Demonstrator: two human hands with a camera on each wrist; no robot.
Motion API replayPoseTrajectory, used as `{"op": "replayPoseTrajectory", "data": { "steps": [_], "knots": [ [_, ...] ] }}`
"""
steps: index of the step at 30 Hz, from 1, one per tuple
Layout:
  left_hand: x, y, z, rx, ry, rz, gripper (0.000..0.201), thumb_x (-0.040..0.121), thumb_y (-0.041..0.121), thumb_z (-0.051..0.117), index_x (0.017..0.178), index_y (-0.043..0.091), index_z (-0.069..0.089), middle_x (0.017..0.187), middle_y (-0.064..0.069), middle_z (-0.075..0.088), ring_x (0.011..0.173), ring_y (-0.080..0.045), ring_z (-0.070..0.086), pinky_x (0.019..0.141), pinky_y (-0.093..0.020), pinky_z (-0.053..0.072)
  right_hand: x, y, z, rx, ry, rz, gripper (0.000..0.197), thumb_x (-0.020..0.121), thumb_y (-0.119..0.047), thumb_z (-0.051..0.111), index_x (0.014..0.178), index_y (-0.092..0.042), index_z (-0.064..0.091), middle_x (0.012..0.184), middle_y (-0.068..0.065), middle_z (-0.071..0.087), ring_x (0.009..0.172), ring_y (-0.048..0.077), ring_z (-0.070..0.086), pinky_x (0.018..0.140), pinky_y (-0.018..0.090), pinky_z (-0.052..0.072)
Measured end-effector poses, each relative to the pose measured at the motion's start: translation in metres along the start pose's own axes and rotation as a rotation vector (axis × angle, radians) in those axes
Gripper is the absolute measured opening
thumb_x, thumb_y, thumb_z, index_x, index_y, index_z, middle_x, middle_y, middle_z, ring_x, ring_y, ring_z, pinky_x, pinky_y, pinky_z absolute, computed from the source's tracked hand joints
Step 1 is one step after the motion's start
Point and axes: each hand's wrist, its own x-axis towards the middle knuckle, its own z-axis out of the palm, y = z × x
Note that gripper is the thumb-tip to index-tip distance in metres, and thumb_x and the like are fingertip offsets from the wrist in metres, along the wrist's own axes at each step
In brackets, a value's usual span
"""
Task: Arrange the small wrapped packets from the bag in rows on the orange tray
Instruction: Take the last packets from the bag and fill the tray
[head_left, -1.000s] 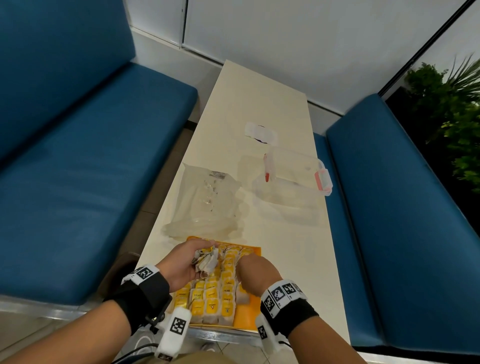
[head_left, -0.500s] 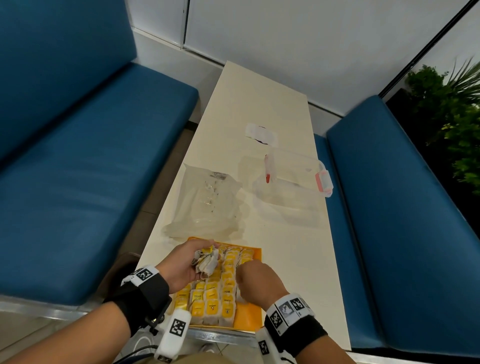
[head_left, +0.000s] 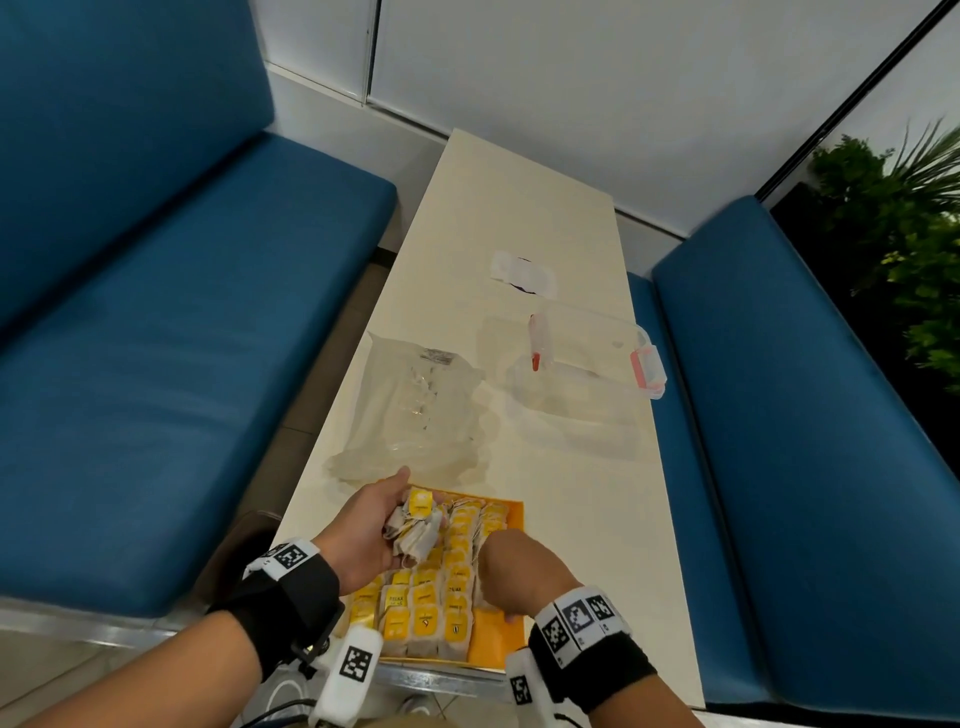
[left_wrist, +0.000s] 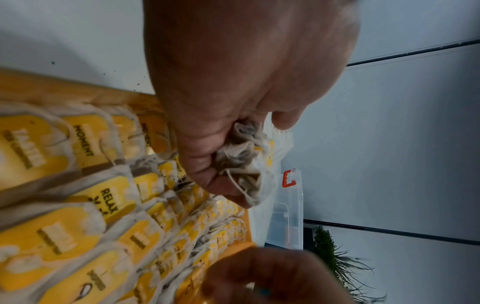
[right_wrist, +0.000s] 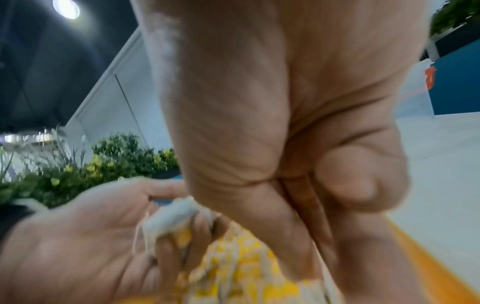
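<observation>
The orange tray (head_left: 500, 640) lies at the near end of the table, with several rows of yellow-labelled packets (head_left: 427, 609) on its left and middle. My left hand (head_left: 387, 519) hovers over the tray's far left corner and grips a crumpled bunch of packets (head_left: 416, 526), which the left wrist view also shows (left_wrist: 241, 164). My right hand (head_left: 511, 566) is knuckles-up over the tray's right side, fingers pointing down at the packets. In the right wrist view its thumb (right_wrist: 363, 181) is tucked against the fingers, and anything they hold is hidden.
An empty clear plastic bag (head_left: 415, 410) lies just beyond the tray. To its right stands a clear lidded box (head_left: 582, 374) with pink latches, and a small white wrapper (head_left: 522, 270) lies farther back. Blue benches (head_left: 156, 364) flank the narrow table (head_left: 571, 519).
My right hand has pulled back from the bunch in my left hand toward the near right part of the tray. The left hand has kept its grip and barely moved.
</observation>
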Motion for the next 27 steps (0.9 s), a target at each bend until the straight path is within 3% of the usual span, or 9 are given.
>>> {"op": "replayPoseTrajectory", "data": {
  "steps": [3, 5, 8, 11, 14, 17, 21, 24, 27],
  "knots": [
    [-0.001, 0.0, 0.001, 0.047, -0.019, -0.013, 0.064, 0.104, 0.057, 0.036, 0.121, 0.006, 0.072, 0.109, -0.018, 0.073, 0.086, -0.028, 0.07, 0.076, -0.036, 0.056, 0.005, 0.0, -0.012, 0.117, 0.332, -0.074, 0.021, 0.091, -0.014, 0.051, 0.096, -0.019, 0.071, 0.104, 0.003, 0.07, 0.095, 0.022, 0.066, 0.078, 0.032, 0.052],
    [-0.002, 0.0, 0.004, 0.088, -0.04, -0.016, 0.066, 0.104, 0.058, 0.034, 0.119, 0.005, 0.071, 0.106, -0.017, 0.073, 0.084, -0.027, 0.069, 0.072, -0.034, 0.055, 0.007, -0.006, -0.018, 0.242, 0.456, -0.197, 0.022, 0.093, -0.015, 0.053, 0.101, -0.023, 0.072, 0.104, -0.003, 0.067, 0.096, 0.017, 0.063, 0.083, 0.032, 0.052],
    [-0.006, 0.001, 0.008, 0.118, -0.052, -0.014, 0.063, 0.104, 0.058, 0.032, 0.108, 0.006, 0.068, 0.09, -0.015, 0.071, 0.073, -0.025, 0.068, 0.061, -0.031, 0.053, 0.008, -0.018, -0.021, 0.302, 0.448, -0.336, 0.023, 0.094, -0.016, 0.055, 0.104, -0.023, 0.075, 0.1, -0.004, 0.065, 0.092, 0.016, 0.063, 0.083, 0.033, 0.051],
    [-0.007, 0.003, 0.011, 0.159, -0.065, -0.008, 0.064, 0.104, 0.059, 0.031, 0.108, 0.007, 0.068, 0.082, -0.013, 0.067, 0.066, -0.023, 0.064, 0.057, -0.03, 0.046, 0.013, -0.023, -0.017, 0.298, 0.422, -0.322, 0.024, 0.095, -0.02, 0.055, 0.11, -0.024, 0.073, 0.102, -0.003, 0.065, 0.093, 0.016, 0.062, 0.083, 0.032, 0.05],
    [-0.006, 0.003, 0.009, 0.177, -0.083, -0.011, 0.068, 0.104, 0.06, 0.03, 0.122, 0.007, 0.068, 0.092, -0.015, 0.071, 0.076, -0.024, 0.068, 0.064, -0.032, 0.053, 0.016, -0.024, -0.017, 0.317, 0.458, -0.286, 0.021, 0.091, -0.031, 0.062, 0.109, -0.027, 0.072, 0.102, -0.006, 0.064, 0.089, 0.012, 0.061, 0.083, 0.031, 0.052],
    [-0.007, 0.002, 0.008, 0.146, -0.108, -0.026, 0.069, 0.103, 0.062, 0.032, 0.126, 0.008, 0.068, 0.101, -0.016, 0.072, 0.085, -0.026, 0.069, 0.075, -0.036, 0.056, 0.019, -0.024, -0.016, 0.313, 0.472, -0.254, 0.024, 0.085, -0.036, 0.067, 0.108, -0.029, 0.068, 0.102, -0.008, 0.062, 0.086, 0.01, 0.059, 0.081, 0.031, 0.052],
    [-0.009, 0.003, 0.007, 0.135, -0.126, -0.022, 0.066, 0.102, 0.061, 0.036, 0.124, 0.008, 0.069, 0.101, -0.015, 0.071, 0.083, -0.025, 0.068, 0.067, -0.033, 0.055, 0.02, -0.025, -0.016, 0.358, 0.507, -0.247, 0.023, 0.087, -0.029, 0.065, 0.109, -0.025, 0.07, 0.104, -0.007, 0.068, 0.085, 0.006, 0.059, 0.082, 0.026, 0.053],
    [-0.009, 0.002, 0.005, 0.093, -0.149, 0.013, 0.052, 0.099, 0.052, 0.052, 0.114, 0.006, 0.071, 0.099, -0.013, 0.069, 0.082, -0.023, 0.067, 0.07, -0.034, 0.053, 0.02, -0.023, -0.017, 0.399, 0.552, -0.238, 0.024, 0.091, -0.02, 0.058, 0.11, -0.021, 0.071, 0.102, -0.004, 0.072, 0.086, 0.007, 0.064, 0.081, 0.02, 0.052],
    [-0.009, 0.0, 0.007, 0.072, -0.121, 0.059, 0.031, 0.096, 0.036, 0.063, 0.106, 0.008, 0.073, 0.093, -0.012, 0.069, 0.078, -0.02, 0.067, 0.067, -0.031, 0.054, 0.021, -0.023, -0.017, 0.42, 0.583, -0.23, 0.023, 0.092, -0.018, 0.054, 0.108, -0.022, 0.07, 0.097, -0.002, 0.074, 0.084, 0.012, 0.067, 0.078, 0.026, 0.055]
  ]
}}
